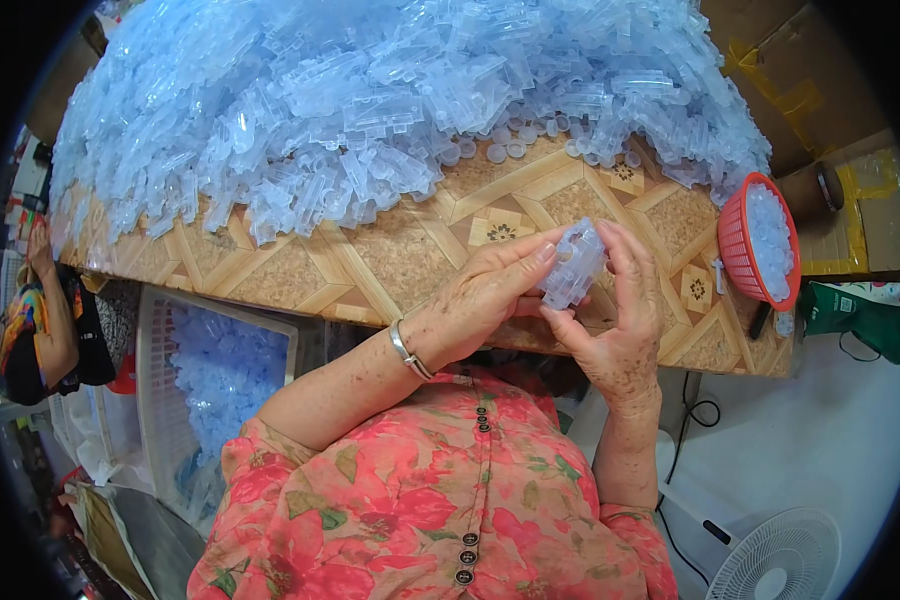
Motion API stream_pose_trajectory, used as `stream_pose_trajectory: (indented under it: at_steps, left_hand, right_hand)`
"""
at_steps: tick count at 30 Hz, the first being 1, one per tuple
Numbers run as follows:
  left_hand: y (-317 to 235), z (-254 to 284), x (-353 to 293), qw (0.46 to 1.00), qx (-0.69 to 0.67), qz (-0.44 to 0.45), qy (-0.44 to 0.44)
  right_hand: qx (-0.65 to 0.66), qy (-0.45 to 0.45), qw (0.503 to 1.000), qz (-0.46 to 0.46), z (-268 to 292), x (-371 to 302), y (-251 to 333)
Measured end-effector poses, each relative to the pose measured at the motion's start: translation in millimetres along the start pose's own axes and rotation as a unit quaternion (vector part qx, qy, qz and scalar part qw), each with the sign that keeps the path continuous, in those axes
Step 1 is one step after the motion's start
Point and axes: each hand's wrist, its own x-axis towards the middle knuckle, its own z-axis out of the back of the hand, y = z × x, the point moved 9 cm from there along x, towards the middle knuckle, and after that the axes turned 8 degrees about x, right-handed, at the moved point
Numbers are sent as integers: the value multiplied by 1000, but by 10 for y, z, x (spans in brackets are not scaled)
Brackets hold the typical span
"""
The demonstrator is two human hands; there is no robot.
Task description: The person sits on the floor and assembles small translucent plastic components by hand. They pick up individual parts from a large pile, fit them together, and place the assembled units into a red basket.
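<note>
Between my two hands, above the near edge of the table, is a small clear plastic part (pixel 574 266) with a bluish tint. My left hand (pixel 490 295) grips its left side with thumb and fingers, and a metal bangle circles that wrist. My right hand (pixel 620 305) pinches the same part from the right, thumb below and fingers above. Beyond the hands a large heap of similar clear plastic parts (pixel 370 90) covers the far table. Several small round caps (pixel 497 152) lie loose along the heap's near edge.
The table (pixel 390 265) has a wood-patterned top. At its right edge a red basket (pixel 735 250) holds small clear pieces. A white crate (pixel 160 400) of bluish parts stands below left. Cardboard boxes (pixel 820 100) are at far right, a white fan (pixel 785 560) at lower right. Another person's arm (pixel 58 320) shows at far left.
</note>
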Motion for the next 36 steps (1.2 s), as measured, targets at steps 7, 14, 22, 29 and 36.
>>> stream_pose_trajectory:
  at_steps: [7,14,22,29,36]
  left_hand:
    - [-43,-52,-15,1000,-20,9,13]
    - [-15,-11,11,997,-68,29,18]
    - [-19,9,-2,998,-41,41,-22]
    - [-43,14,-4,999,-1,38,-33]
    - [-15,46,1,998,21,48,-41]
  right_hand:
    - [67,11,997,-49,-2,-11,-119]
    - [522,-60,818,-232,-70,-243,-591]
    - [687,-71,669,-274,-170,-365,-766]
    - [641,-56,701,-308,-153,-402,-831]
    - [617,-75,713,-324,-85,-471,-936]
